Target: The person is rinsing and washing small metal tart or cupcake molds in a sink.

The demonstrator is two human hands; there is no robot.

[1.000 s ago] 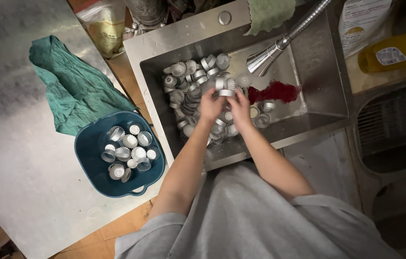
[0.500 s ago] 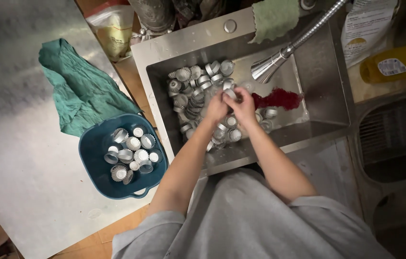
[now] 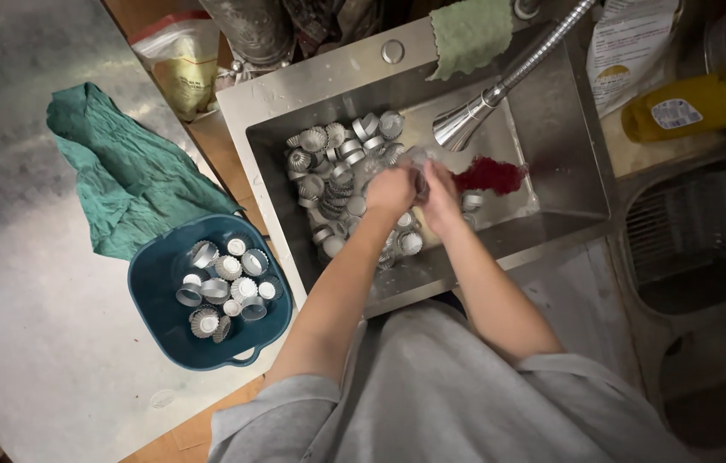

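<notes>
Steel counter (image 3: 28,360) with green cloth (image 3: 123,176), blue basin (image 3: 161,330), inset sink (image 3: 564,129).

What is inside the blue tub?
The tub holds a loose pile of small fluted metal moulds, some upright, some tipped over. Its floor shows around them; whatever lies under the pile is covered.

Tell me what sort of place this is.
Probably a bakery or kitchen wash-up area. A steel sink holds a heap of small fluted metal tart moulds, both hands work under a pull-down spray tap, and a blue basin holds more moulds.
</notes>
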